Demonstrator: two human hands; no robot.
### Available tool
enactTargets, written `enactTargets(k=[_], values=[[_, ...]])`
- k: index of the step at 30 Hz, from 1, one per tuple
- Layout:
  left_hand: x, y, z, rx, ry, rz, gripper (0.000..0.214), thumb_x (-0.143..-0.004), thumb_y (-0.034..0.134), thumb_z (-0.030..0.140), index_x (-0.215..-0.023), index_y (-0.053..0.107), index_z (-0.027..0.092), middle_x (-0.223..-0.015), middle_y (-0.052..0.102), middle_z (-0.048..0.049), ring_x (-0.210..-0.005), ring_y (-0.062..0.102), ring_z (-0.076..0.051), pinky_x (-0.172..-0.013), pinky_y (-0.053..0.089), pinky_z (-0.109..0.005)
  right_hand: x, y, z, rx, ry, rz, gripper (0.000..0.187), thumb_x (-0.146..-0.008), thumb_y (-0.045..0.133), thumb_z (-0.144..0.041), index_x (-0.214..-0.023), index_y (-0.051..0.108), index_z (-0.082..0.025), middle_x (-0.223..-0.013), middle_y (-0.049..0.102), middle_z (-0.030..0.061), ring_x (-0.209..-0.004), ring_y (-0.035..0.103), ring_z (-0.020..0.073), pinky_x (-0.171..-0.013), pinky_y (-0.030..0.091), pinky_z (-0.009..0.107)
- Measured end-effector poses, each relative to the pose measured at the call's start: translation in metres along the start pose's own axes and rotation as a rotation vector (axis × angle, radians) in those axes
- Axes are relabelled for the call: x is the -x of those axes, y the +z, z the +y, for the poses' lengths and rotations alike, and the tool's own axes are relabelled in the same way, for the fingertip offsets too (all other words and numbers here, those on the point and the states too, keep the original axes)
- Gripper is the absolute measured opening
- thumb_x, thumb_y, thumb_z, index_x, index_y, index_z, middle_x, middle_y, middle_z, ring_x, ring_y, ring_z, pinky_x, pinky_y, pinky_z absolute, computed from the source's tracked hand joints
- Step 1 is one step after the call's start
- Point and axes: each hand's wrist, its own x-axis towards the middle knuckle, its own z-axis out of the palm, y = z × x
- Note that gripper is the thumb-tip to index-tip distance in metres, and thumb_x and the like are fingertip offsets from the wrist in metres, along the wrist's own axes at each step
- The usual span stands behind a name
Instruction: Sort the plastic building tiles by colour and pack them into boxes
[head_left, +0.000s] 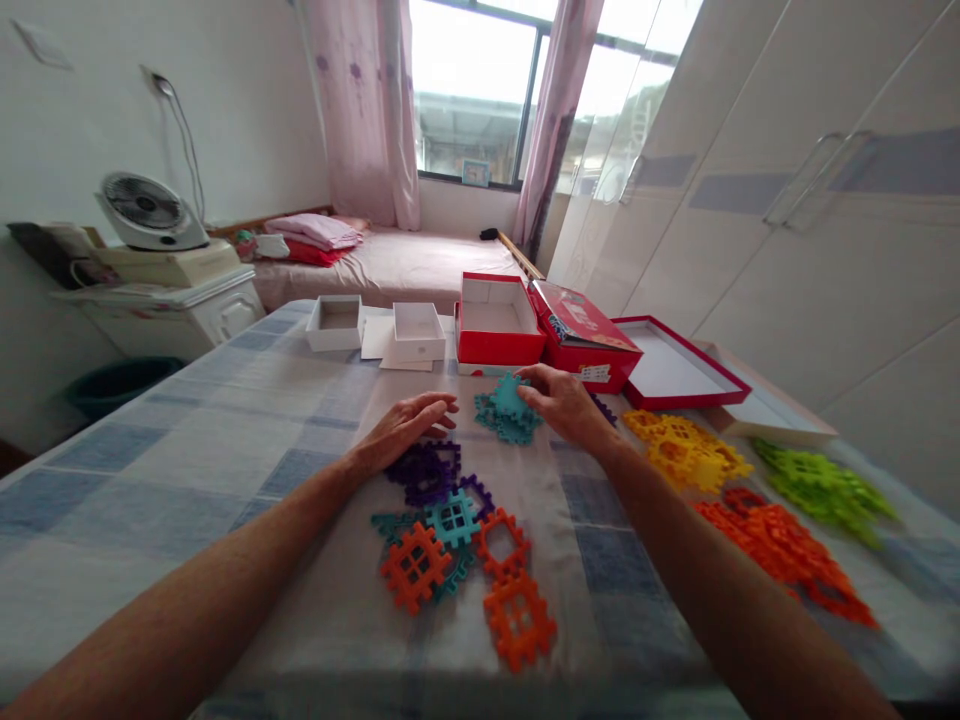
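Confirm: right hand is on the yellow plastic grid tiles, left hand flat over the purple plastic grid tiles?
No. The right hand touches the teal plastic grid tiles; the yellow plastic grid tiles lie untouched further right. The left hand flat over the purple plastic grid tiles is correct. Head view shows it.

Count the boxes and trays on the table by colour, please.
Red: 3 (open box, printed box, shallow tray)
White: 3 (left small box, right small box, flat tray)
Total: 6
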Motion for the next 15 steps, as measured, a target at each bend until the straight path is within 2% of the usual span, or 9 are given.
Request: enactTargets(k=[2,4,5,7,10,15], values=[[-0.001,-0.001,-0.002,0.036,0.022,0.026,0.054,-0.082,0.048,0.054,-0.119,0.054,0.015,-0.117,0.058,-0.0128,-0.097,0.06,-0.023,-0.082,0.051,-0.037,-0.006,0.004,-0.003,0.174,-0.003,0.106,0.041,-0.078,0.056,-0.027,-0.116,0.056,-0.011,-0.106,0.059,0.0125,-0.097,0.054,0.0221,-0.086,0.041,0.035],[-0.003,-0.001,-0.004,0.06,0.025,0.053,0.055,-0.083,0.048,0.054,-0.121,0.051,0.014,-0.118,0.057,-0.0135,-0.099,0.059,-0.023,-0.083,0.05,-0.037,-0.003,0.015,-0.013,0.26,-0.064,0.122,0.045,-0.079,0.057,-0.032,-0.12,0.054,-0.012,-0.113,0.054,0.0143,-0.106,0.049,0.0248,-0.092,0.038,0.038],[-0.003,-0.001,-0.004,0.069,0.026,0.065,0.055,-0.083,0.047,0.054,-0.121,0.051,0.015,-0.119,0.056,-0.0136,-0.1,0.059,-0.023,-0.084,0.049,-0.038,0.002,0.022,-0.02,0.253,-0.111,0.07,0.045,-0.08,0.056,-0.036,-0.12,0.054,-0.014,-0.112,0.054,0.0133,-0.107,0.048,0.0243,-0.092,0.038,0.037],[-0.004,-0.001,-0.005,0.08,0.03,0.079,0.056,-0.083,0.045,0.055,-0.122,0.05,0.016,-0.12,0.055,-0.0134,-0.103,0.058,-0.024,-0.085,0.048,-0.038,0.013,0.038,-0.036,0.197,-0.205,-0.115,0.047,-0.081,0.053,-0.047,-0.118,0.055,-0.018,-0.108,0.056,0.0104,-0.103,0.05,0.0222,-0.088,0.04,0.034],[-0.005,0.0,-0.005,0.091,0.034,0.099,0.055,-0.084,0.043,0.056,-0.122,0.05,0.016,-0.121,0.054,-0.0131,-0.104,0.057,-0.024,-0.086,0.047,-0.039,0.025,0.059,-0.056,0.211,-0.24,-0.325,0.062,-0.072,0.055,-0.064,-0.115,0.056,-0.019,-0.105,0.055,0.0105,-0.099,0.051,0.0243,-0.082,0.042,0.036],[-0.005,0.0,-0.006,0.084,0.034,0.124,0.055,-0.084,0.043,0.056,-0.12,0.051,0.016,-0.121,0.054,-0.0129,-0.104,0.057,-0.025,-0.084,0.048,-0.038,0.023,0.072,-0.065,0.263,-0.222,-0.39,0.057,-0.066,0.061,-0.063,-0.1,0.059,-0.017,-0.101,0.055,0.0113,-0.096,0.051,0.0262,-0.077,0.043,0.038]])
